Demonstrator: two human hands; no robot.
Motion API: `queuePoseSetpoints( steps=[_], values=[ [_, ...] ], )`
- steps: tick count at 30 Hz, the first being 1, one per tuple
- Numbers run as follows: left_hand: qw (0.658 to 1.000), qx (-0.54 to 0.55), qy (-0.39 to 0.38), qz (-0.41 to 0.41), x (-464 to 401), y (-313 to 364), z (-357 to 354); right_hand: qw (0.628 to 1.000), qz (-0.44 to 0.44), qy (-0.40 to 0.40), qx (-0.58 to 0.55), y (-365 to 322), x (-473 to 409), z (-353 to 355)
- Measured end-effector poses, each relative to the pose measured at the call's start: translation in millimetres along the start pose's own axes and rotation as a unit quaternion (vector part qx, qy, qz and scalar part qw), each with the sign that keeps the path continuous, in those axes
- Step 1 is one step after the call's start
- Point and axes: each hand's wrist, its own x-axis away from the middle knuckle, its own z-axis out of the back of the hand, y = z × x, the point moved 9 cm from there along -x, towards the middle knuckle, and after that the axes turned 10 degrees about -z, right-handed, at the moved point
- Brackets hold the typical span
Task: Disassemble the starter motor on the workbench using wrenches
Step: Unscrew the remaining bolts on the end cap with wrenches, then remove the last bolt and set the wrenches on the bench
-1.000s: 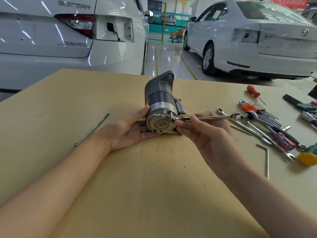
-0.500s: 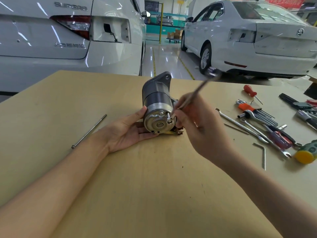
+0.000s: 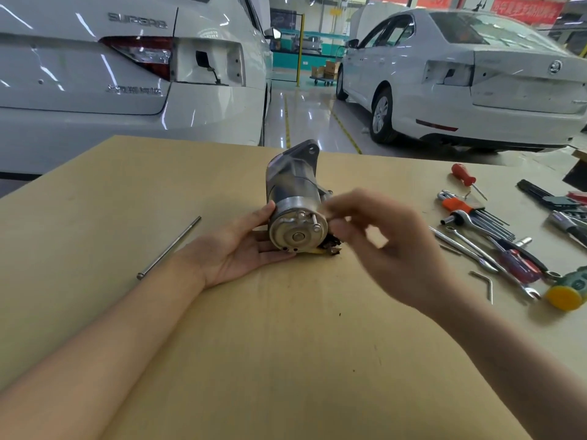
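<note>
A grey, cylindrical metal starter motor (image 3: 293,198) with a shiny silver end cap is seen lying on its side near the middle of the pale wooden workbench (image 3: 286,360), the cap facing the camera. It is cradled from its left by the left hand (image 3: 241,249), whose palm is turned up with relaxed, straight fingers beneath the housing and the thumb against the cap's edge. The right hand (image 3: 387,249) is held just right of the cap, blurred; its fingers are curled, and whether anything is pinched between them cannot be told. A long thin steel rod (image 3: 169,247) is laid well apart to the left. Chrome wrenches (image 3: 470,249), a red-handled screwdriver (image 3: 464,175) and a yellow-faced mallet (image 3: 568,292) are spread at the right edge.
</note>
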Motion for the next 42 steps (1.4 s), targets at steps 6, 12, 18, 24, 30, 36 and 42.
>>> queuePoseSetpoints(
  steps=[6,12,18,24,30,36,42],
  values=[
    [0.987,-0.117,0.084,-0.075,2,28,5,0.899,-0.436,-0.023,0.014,131,35,12],
    [0.886,-0.253,0.228,-0.314,37,90,-4,0.915,-0.289,-0.029,0.28,106,29,9],
    [0.894,-0.33,0.112,-0.281,38,77,-41,0.757,-0.44,-0.154,-0.457,67,29,-73],
    [0.9,-0.34,0.128,-0.243,34,69,-30,0.666,-0.437,-0.122,-0.592,54,17,-88],
    [0.913,-0.34,0.071,-0.214,37,64,-39,0.848,-0.395,-0.044,-0.351,55,22,-65],
    [0.926,-0.32,0.061,-0.19,36,59,-41,0.846,-0.387,-0.161,-0.33,17,49,-77],
    [0.938,-0.326,-0.07,-0.095,34,52,-43,0.855,-0.301,-0.312,-0.285,-25,65,-95]
  ],
)
